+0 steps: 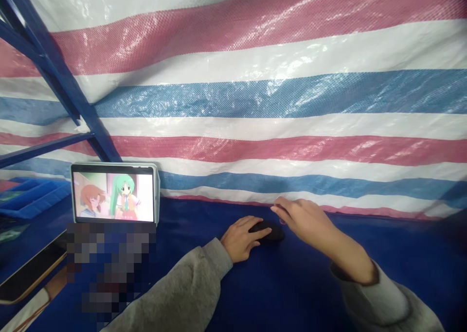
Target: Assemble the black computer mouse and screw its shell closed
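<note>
My left hand (242, 238) rests around the left end of a black computer mouse (272, 231), its fingers lying over the top and along the near side. The mouse sits on the dark blue tabletop (262, 283). Just above the mouse's right end, my right hand (301, 218) is closed in a pinch. A small thin pinkish strand (282, 221) shows below its fingertips; its kind is too small to make out. Both arms wear grey sleeves.
A tablet (114, 196) in a light case stands at the left, playing a cartoon. Near it lie a dark phone-like slab (34, 266) and a blurred-out patch. A blue tray (40, 198) is farther left. Behind hangs a striped sheet (277, 98), beside a blue metal frame (82, 103).
</note>
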Demonstrator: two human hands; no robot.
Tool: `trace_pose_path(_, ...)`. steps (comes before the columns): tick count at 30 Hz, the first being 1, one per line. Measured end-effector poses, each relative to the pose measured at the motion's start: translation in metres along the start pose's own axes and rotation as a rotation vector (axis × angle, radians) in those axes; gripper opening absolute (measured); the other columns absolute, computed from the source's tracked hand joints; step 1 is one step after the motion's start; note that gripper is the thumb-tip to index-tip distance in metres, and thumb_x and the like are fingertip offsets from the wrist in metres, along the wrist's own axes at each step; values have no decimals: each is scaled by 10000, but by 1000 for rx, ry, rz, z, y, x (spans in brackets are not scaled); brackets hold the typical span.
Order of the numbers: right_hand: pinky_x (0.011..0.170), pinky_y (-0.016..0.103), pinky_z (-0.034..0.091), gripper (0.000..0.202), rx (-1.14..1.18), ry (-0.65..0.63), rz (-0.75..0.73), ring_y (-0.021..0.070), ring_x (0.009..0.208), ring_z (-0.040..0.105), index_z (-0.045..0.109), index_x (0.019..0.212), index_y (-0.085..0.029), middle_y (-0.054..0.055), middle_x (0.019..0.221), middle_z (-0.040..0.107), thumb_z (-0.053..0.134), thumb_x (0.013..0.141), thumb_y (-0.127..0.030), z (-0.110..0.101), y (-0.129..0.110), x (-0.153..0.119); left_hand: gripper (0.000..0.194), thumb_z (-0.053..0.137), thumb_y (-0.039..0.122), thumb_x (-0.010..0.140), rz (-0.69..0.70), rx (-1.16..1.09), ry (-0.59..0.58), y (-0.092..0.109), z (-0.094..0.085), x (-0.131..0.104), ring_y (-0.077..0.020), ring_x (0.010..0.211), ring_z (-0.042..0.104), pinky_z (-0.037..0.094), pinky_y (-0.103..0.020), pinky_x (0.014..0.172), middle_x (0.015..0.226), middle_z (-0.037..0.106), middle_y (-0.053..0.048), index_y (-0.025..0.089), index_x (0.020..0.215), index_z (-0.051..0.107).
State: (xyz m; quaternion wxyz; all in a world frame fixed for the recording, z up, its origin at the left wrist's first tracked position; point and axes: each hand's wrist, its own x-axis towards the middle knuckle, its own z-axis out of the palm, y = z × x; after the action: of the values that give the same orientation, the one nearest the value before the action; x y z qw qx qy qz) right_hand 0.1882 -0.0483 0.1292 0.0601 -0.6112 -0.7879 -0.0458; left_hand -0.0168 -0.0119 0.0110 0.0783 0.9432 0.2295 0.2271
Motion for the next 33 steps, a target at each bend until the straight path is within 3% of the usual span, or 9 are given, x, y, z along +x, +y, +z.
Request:
trace_pose_path(2,555,287,294,353,11,1,12,218,649,636,592,993,-195,51,706,676,294,971,-382,0,-1,0,442,501,214,906,6,0,4,0,0,0,-249,1281,436,391,-457,1067,1386,457,-77,281,1342,485)
trace_pose_path(7,607,281,333,302,89,74,-46,180,749,637,567,1116,-193,74,1030,663,369,888,-170,4,3,1,400,467,273,938,-1,-19,35,-3,4,-2,-251,1266,455,394,-448,1066,1373,476,-87,262,1336,503)
trace_pose_path(11,587,279,332,236,96,83,-22,194,704,629,585,1022,-205,51,835,685,381,931,-281,7,7,3,402,440,307,954,3,-17,33,-5,7,-4,-256,1282,441,379,-457,1075,1395,458,-82,269,1351,487)
trace_pose_path(14,549,283,307,314,47,54,40,215,645,625,585,924,-204,42,671,661,358,949,-419,6,5,4,406,423,313,958,-1,-21,44,-5,7,-4,-255,1282,442,382,-459,1072,1398,454,-83,265,1357,479)
trace_pose_path(20,591,277,343,254,64,128,-24,172,691,636,580,1039,-207,54,953,694,359,926,-261,7,2,4,413,413,313,961,21,-15,50,-4,7,-5,-260,1297,421,370,-467,1080,1410,439,-86,264,1369,463)
trace_pose_path(25,575,284,341,349,53,81,31,203,655,640,609,981,-211,46,753,701,314,959,-395,7,4,4,415,406,322,967,11,-20,50,-4,8,-6,-257,1303,411,360,-466,1086,1415,431,-88,259,1374,454)
trace_pose_path(30,613,278,357,285,74,106,-8,187,718,651,586,1080,-202,60,912,708,357,920,-253,5,5,4,411,398,320,968,18,-20,53,-4,7,-5,-257,1294,422,373,-465,1077,1412,436,-91,254,1369,460)
trace_pose_path(33,584,279,341,312,73,68,27,198,656,642,601,1015,-211,41,724,695,325,951,-341,6,6,4,414,408,318,965,18,-25,54,-4,6,-5,-261,1291,425,380,-475,1068,1411,440,-91,261,1372,459)
